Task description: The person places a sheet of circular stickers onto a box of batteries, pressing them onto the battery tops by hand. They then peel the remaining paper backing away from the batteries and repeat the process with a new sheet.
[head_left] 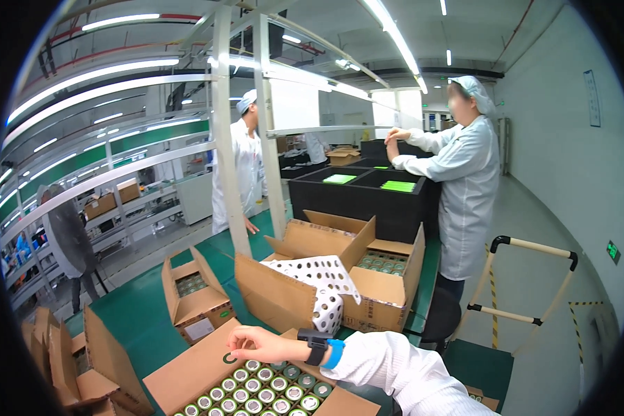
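Note:
My right hand [256,343] reaches in from the lower right in a white sleeve, with a black and blue wrist strap [322,349]. It hovers at the far edge of an open brown carton [187,374] packed with several upright cylindrical cells [263,388] with green-ringed tops. The fingers curl down toward the carton's left flap; whether they grip anything is unclear. My left hand is out of view.
On the green table [145,319] stand more open cartons: a small one [194,298], a large one with a white perforated sheet [319,277], and one holding cells [381,263]. Behind are black bins [353,197], two white-coated co-workers [464,173] [246,166] and a trolley handle [534,249].

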`<state>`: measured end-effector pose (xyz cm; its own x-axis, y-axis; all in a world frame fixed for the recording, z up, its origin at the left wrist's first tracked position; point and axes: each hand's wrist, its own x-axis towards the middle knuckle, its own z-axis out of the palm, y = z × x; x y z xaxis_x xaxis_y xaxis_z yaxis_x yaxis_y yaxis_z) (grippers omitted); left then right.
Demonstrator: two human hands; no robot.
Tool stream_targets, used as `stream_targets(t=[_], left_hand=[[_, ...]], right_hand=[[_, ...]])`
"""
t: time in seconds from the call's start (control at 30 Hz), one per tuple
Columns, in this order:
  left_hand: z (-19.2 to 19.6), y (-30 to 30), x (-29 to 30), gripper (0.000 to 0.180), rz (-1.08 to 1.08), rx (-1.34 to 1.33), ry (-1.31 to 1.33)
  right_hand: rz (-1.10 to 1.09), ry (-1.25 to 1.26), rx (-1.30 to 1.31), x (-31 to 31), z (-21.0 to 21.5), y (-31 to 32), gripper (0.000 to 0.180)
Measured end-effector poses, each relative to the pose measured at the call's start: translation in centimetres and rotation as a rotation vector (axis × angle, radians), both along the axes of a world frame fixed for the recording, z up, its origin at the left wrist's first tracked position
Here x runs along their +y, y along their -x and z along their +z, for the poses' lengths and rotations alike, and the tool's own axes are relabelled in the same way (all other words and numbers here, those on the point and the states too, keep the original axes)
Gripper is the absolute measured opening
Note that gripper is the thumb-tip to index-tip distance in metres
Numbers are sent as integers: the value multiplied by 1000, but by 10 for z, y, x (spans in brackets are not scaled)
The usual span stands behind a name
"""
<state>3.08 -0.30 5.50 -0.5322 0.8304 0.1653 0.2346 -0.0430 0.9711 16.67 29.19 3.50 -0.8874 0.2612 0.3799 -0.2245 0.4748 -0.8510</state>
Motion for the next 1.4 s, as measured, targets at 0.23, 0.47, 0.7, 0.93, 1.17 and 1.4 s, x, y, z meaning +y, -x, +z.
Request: stream_targets(t=[0.23, 0.47, 0.7, 0.93, 1.17, 1.4], left_hand=[[-14, 13, 4, 23, 13, 53, -20], [-16, 20, 1, 25, -2, 114, 67], [-11, 24, 11, 20, 45, 189, 160], [-27, 32, 19, 18, -2, 199, 37], [-33, 31, 2, 18, 40, 118, 5], [-13, 15, 8, 23, 85, 53, 40]], right_hand=[[32, 390, 115, 17, -63, 13, 10], [-37, 187, 96, 4, -46, 3, 11], [-30, 176, 58, 5, -48, 3, 14], [-30, 130, 63, 2, -42, 0, 17], [-172, -259, 155, 0, -43, 2, 17], [-233, -264, 9, 13, -49, 7, 13]])
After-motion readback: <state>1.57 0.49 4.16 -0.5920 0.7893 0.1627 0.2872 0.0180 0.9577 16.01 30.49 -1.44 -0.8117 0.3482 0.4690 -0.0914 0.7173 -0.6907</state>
